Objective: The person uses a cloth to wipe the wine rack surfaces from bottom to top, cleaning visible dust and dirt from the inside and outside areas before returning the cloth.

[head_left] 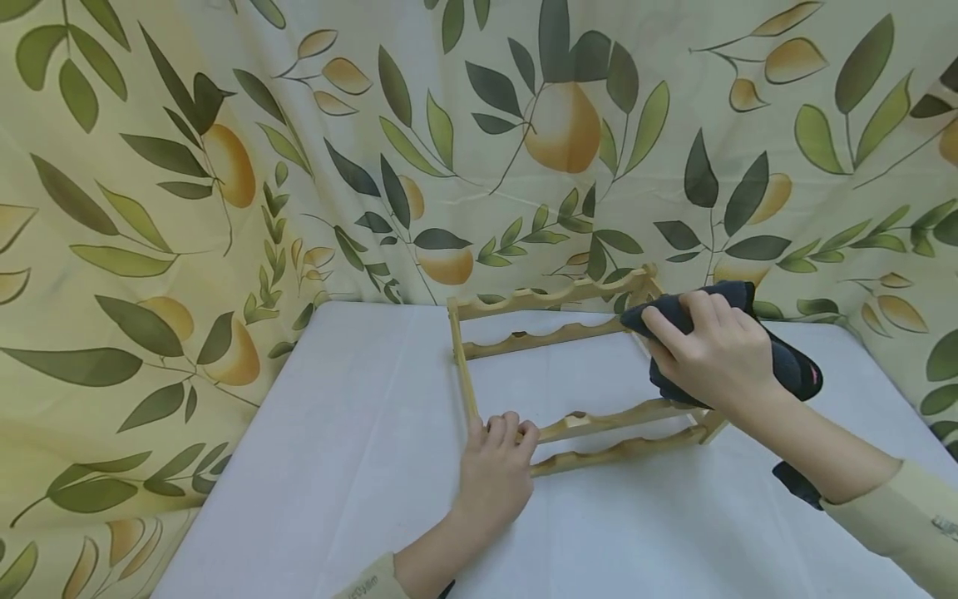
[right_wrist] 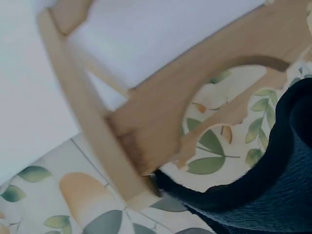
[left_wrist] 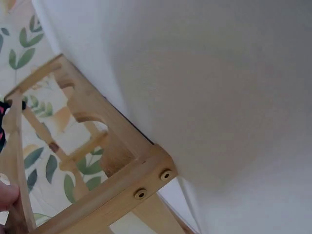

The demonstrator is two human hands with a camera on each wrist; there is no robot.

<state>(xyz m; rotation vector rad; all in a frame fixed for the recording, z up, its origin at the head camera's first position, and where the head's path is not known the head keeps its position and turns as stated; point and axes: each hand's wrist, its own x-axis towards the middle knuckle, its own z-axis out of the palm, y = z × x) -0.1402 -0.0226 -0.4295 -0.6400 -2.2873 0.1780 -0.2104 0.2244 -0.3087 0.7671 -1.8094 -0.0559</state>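
A light wooden wine rack [head_left: 540,339] with scalloped rails stands on the white table. My left hand [head_left: 500,470] grips its near left corner, fingers curled over the wood. In the left wrist view the rack's end frame [left_wrist: 117,197] shows two round screw heads, and a fingertip [left_wrist: 7,196] rests on a rail at the left edge. At the rack's right end my right hand [head_left: 714,349] holds a bunched dark navy cloth [head_left: 795,366]. In the right wrist view the cloth [right_wrist: 253,195] lies against the end of a scalloped rail [right_wrist: 161,112]; the right hand itself is out of that view.
A white cover lies over the table [head_left: 337,433], whose far edge runs just behind the rack. A curtain [head_left: 314,191] printed with leaves and orange fruit hangs behind and along the left side.
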